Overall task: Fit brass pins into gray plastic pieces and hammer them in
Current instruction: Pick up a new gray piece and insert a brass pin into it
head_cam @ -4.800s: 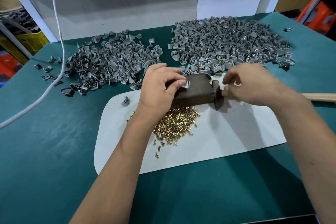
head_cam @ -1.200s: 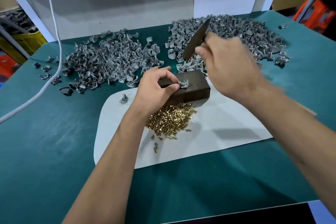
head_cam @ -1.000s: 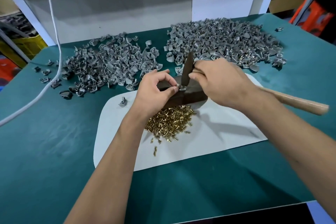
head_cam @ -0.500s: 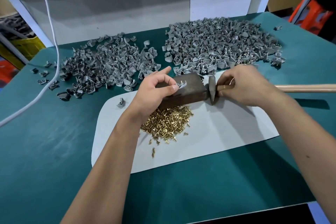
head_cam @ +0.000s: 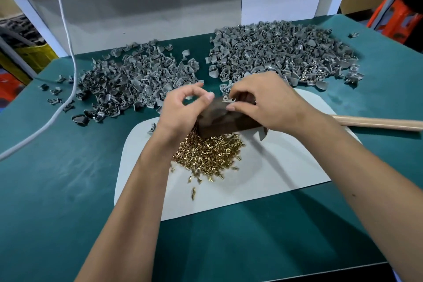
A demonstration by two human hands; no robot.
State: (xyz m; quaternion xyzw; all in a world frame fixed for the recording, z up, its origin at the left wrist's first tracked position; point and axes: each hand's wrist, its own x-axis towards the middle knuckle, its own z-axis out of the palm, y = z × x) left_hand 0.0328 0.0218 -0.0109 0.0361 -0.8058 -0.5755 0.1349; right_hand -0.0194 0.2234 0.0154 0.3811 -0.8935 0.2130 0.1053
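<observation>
The right hand [head_cam: 263, 101] pinched a gray plastic piece [head_cam: 229, 100] between thumb and fingers on top of the dark block [head_cam: 224, 119]. The left hand [head_cam: 183, 107] hovered beside the block, its fingers loosely curled and holding nothing. Brass pins [head_cam: 208, 155] lay heaped on the white mat [head_cam: 274, 167] below the block, the hammer [head_cam: 377, 120] resting at right between 2 gray piles.

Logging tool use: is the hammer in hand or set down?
Set down: the hammer lies on the table; the right hand pinches a gray piece.

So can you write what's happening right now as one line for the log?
right hand: pinches gray piece on dark block | left hand: holds nothing | hammer: lying on table | brass pins: heaped before block
</observation>
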